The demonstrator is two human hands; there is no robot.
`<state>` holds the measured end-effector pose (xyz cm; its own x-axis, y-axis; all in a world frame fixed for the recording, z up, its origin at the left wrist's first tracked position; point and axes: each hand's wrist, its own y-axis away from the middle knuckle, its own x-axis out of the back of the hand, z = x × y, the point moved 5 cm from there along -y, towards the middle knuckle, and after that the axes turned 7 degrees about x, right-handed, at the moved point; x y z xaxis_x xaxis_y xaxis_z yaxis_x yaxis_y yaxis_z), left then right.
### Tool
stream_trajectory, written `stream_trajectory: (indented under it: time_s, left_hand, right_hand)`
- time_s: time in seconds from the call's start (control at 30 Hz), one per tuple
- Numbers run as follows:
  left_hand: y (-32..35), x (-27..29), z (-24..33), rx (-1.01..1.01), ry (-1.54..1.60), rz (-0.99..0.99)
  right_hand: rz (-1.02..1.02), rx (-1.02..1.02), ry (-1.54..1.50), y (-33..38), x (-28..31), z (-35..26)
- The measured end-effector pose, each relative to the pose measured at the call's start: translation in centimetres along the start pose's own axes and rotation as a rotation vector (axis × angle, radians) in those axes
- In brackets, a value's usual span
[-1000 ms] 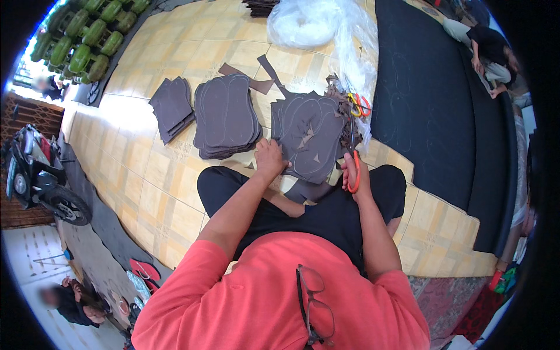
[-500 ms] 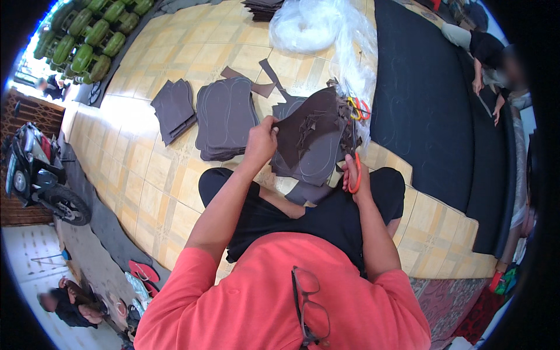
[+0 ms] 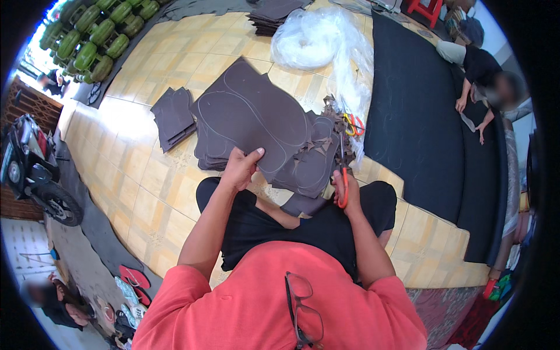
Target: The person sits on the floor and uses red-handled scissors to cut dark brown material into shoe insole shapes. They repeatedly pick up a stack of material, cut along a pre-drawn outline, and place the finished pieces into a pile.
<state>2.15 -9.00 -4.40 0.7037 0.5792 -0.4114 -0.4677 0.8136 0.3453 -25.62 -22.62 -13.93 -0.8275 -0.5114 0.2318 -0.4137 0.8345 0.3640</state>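
Note:
A dark brown sheet (image 3: 256,111) with curved outlines drawn on it is pinched at its near edge by my left hand (image 3: 241,166). It spreads above the stack of cut pieces and partly covers it. My right hand (image 3: 341,189) is closed round the orange handle of a pair of scissors (image 3: 343,181), blades pointing away from me. Beneath and to the right of the held sheet lies another marked brown sheet (image 3: 309,169) with small offcuts (image 3: 326,143) scattered over it. A second pair of scissors with yellow and red handles (image 3: 353,125) rests beyond my right hand.
A small brown stack (image 3: 174,119) sits at left, another stack (image 3: 273,17) far ahead. Crumpled clear plastic (image 3: 321,41) lies beyond the scraps. Black fabric (image 3: 414,116) covers the floor at right, where a person (image 3: 487,76) works. A motorcycle (image 3: 41,175) stands at far left.
My left hand has moved left and nearer to me, and a broad marked sheet now spreads from it over the stack. The scissors in my right hand have shifted slightly left and nearer.

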Motion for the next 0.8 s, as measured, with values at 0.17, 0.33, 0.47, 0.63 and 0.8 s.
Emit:
stream_trajectory:
  time_s: [0.17,0.33,0.47,0.63,0.8]
  left_hand:
    - [0.5,-0.3,-0.2,-0.127,0.062,0.086]
    - [2.1,-0.5,0.4,-0.151,0.051,0.07]
    - [3.2,-0.6,1.2,-0.19,0.054,0.062]
    - [4.0,-1.5,1.8,-0.21,0.063,0.066]
    - [4.4,-2.0,1.8,-0.203,0.087,0.058]
  right_hand:
    - [-0.025,0.244,0.054,3.3,-2.6,-6.2]
    - [-0.052,0.577,0.159,4.1,-5.1,-10.3]
    - [-0.048,0.717,0.153,4.7,-6.2,-13.5]
    - [-0.044,0.786,0.171,4.7,-6.2,-15.0]
    - [-0.062,0.701,0.101,5.0,-5.9,-15.3]
